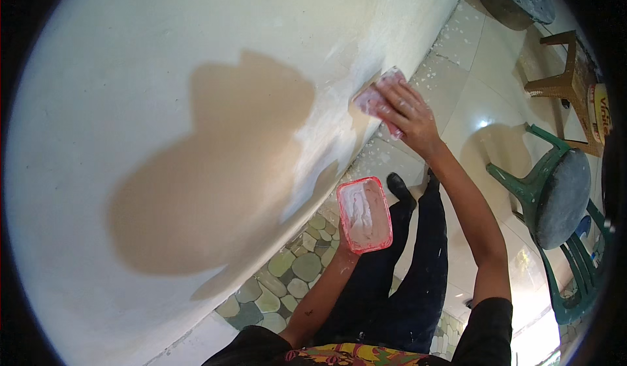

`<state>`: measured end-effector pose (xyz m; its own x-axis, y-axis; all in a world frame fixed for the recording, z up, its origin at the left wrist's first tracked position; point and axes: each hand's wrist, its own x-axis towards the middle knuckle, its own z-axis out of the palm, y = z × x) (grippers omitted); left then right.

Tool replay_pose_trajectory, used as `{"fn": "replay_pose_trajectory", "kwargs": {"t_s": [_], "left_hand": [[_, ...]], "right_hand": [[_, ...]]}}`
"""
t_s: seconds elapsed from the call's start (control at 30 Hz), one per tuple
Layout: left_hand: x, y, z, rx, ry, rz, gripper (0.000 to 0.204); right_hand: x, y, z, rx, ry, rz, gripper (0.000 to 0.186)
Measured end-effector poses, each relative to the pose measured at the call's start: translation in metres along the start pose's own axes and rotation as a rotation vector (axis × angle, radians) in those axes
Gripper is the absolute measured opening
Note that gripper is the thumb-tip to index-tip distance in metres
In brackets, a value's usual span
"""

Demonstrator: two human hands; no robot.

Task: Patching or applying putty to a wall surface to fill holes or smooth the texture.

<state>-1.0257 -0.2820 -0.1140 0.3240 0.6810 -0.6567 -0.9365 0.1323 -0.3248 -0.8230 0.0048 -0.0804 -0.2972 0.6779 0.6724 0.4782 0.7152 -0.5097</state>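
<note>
My right hand [410, 114] is closed around a flat pink spreader [371, 101] smeared with white paste. The spreader is at the lower part of the pale wall [215, 26], by a whiter, freshly coated-looking patch. Lower down, my left hand [347, 252] holds up a red-rimmed rectangular tub [390, 225] from below and from its left side. Most of that hand's fingers are hidden by the tub. Inside lies white paste [357, 208], heaped toward the left, with a thin pinkish smear on the right. White specks dot my right fingers.
Tiled floor [480, 98], spattered white along the wall, borders a strip of pebble-patterned tiles [307, 267]. At right stand a green plastic chair [532, 186] with a round grey seat or lid, a brown stool [562, 82] and a yellow-and-white bucket [597, 111]. A dark round basin [513, 3] is farther off.
</note>
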Motion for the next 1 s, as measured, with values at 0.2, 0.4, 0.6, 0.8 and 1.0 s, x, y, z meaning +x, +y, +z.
{"fn": "replay_pose_trajectory", "kwargs": {"t_s": [0.2, 0.4, 0.6, 0.8, 1.0], "left_hand": [[-0.002, 0.0, 0.0, 0.044, -0.003, 0.015, 0.075], [0.0, 0.003, -0.005, 0.376, -0.1, 0.061, 0.065], [0.003, 0.008, -0.011, 0.56, -0.039, 0.132, 0.068], [0.0, 0.005, -0.005, 0.323, -0.046, 0.021, 0.067], [-0.004, 0.003, -0.005, 0.216, 0.004, 0.057, 0.071]], "right_hand": [[0.078, -0.04, -0.029, 0.393, 0.394, 0.595, 0.053], [0.083, -0.132, -0.026, 0.626, 0.247, 0.667, 0.055], [0.069, -0.111, -0.033, 0.585, 0.334, 0.414, 0.051], [0.089, -0.029, -0.011, -0.012, 0.325, -0.18, 0.04], [0.025, -0.007, -0.006, -0.081, 0.001, -0.095, 0.046]]}}
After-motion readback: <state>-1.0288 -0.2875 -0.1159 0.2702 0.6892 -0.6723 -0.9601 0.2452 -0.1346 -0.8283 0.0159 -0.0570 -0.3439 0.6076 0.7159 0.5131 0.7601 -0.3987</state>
